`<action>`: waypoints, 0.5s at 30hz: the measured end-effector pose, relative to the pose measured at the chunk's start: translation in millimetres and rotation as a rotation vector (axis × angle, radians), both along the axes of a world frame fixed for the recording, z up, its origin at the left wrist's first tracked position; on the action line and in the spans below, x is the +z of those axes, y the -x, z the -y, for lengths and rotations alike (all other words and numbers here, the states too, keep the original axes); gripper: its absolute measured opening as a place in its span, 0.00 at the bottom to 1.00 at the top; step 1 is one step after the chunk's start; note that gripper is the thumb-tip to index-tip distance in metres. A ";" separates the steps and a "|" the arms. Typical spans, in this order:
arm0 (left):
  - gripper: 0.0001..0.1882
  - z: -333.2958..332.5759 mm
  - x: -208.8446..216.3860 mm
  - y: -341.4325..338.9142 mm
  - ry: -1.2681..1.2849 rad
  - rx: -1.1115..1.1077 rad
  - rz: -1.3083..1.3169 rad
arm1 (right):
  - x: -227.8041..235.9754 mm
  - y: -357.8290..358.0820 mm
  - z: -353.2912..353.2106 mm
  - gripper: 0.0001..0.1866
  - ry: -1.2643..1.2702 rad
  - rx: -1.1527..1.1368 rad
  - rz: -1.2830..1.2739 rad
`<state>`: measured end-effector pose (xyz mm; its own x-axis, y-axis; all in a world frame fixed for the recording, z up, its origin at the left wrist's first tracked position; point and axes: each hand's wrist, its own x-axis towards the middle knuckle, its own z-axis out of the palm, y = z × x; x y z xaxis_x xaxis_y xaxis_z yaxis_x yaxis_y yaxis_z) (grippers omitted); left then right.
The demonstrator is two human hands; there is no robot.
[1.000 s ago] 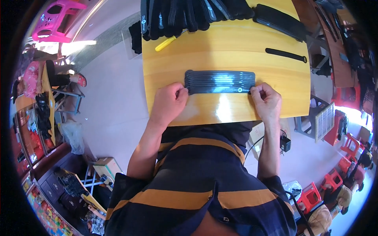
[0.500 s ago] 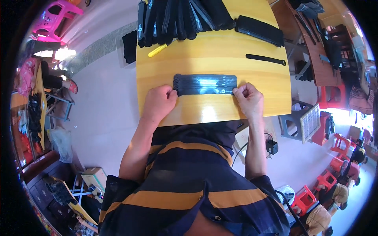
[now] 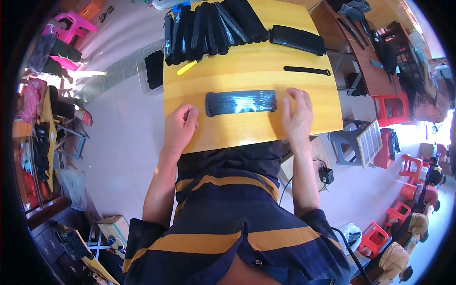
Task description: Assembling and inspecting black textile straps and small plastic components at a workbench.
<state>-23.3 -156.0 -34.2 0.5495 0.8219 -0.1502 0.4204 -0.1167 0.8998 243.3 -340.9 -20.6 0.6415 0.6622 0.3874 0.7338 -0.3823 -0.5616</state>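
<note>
yellow marker (image 3: 186, 67) | pink stool (image 3: 71, 27) | red stools (image 3: 394, 102) — floor

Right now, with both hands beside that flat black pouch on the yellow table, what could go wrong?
The black pouch lies loose between the left hand and the right hand, neither in a grip on it, so a nudge might slide it askew. The yellow marker lies by the heap of black straps; a far reach might knock it rolling.
</note>
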 end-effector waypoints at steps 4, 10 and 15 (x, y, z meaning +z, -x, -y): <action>0.10 7.1 4.6 1.3 0.001 0.007 0.037 | 1.5 29.6 -53.3 0.18 -0.062 0.147 0.047; 0.09 16.0 -4.9 15.5 -0.014 -0.008 0.015 | -32.3 48.0 -109.4 0.27 0.124 0.206 0.159; 0.10 17.8 -3.5 17.9 -0.035 -0.011 0.031 | -53.2 48.0 -118.2 0.31 0.292 0.140 0.201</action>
<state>-41.2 -173.8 -37.7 0.5623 0.8204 -0.1037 0.3908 -0.1531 0.9077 195.4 -222.7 -73.8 0.4673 0.8393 0.2778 0.8747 -0.3932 -0.2834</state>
